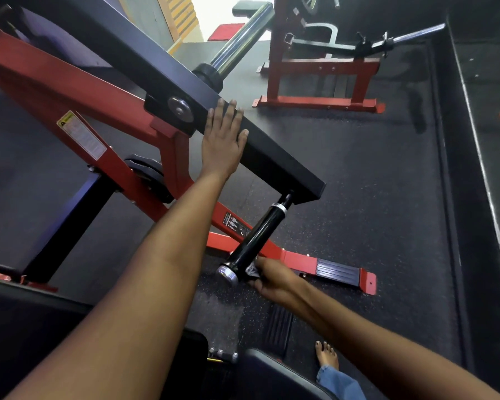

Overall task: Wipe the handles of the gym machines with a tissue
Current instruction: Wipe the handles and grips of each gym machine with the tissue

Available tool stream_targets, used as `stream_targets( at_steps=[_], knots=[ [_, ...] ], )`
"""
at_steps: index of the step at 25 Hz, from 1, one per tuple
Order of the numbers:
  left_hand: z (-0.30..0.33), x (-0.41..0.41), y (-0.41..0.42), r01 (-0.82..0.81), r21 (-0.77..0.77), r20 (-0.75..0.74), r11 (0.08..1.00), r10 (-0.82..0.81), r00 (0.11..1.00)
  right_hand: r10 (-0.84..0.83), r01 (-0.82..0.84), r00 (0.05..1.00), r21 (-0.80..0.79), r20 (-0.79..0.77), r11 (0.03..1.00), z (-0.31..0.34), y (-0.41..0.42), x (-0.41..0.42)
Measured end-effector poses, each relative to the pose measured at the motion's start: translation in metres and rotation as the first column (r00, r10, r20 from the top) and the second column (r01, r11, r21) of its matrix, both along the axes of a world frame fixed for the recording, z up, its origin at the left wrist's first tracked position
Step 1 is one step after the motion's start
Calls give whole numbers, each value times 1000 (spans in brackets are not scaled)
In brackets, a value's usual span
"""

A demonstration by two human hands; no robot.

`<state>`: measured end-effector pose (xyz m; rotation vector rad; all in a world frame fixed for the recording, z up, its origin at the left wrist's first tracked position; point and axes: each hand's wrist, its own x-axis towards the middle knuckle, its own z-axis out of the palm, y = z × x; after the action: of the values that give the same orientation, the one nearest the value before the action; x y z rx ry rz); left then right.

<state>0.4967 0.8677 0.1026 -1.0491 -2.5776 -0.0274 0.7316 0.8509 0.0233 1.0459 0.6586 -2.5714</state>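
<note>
Now: left hand (pixel 224 140) flat on matte bar (pixel 272 148) | right hand (pixel 274 280) pinching seemingly crumpled tissue (pixel 251 269) against glossy handle (pixel 256 241)

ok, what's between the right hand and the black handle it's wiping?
In the head view, a crumpled tissue sits between the right hand and the black handle, near the chrome end cap; the fingers pinch it against the handle.

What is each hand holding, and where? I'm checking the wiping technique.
Right hand pinches a tissue against the handle near its capped end. Left hand rests flat on the black arm.
</note>
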Motion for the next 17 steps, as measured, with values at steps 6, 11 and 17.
stream_targets(
  at_steps=[6, 11, 17],
  knots=[
    [18, 20, -7, -57, -158, 143, 986, 80, 987, 173, -225, 974, 685, 144, 693, 25, 47, 17],
    [23, 109, -14, -23, 55, 334, 998, 3, 942, 96, -183, 977, 978, 193, -100, 72, 108, 45],
    [35, 194, 2, 82, 62, 303, 995, -97, 948, -5, -212, 968, 809, 251, -549, 118, 150, 106]
  ],
)
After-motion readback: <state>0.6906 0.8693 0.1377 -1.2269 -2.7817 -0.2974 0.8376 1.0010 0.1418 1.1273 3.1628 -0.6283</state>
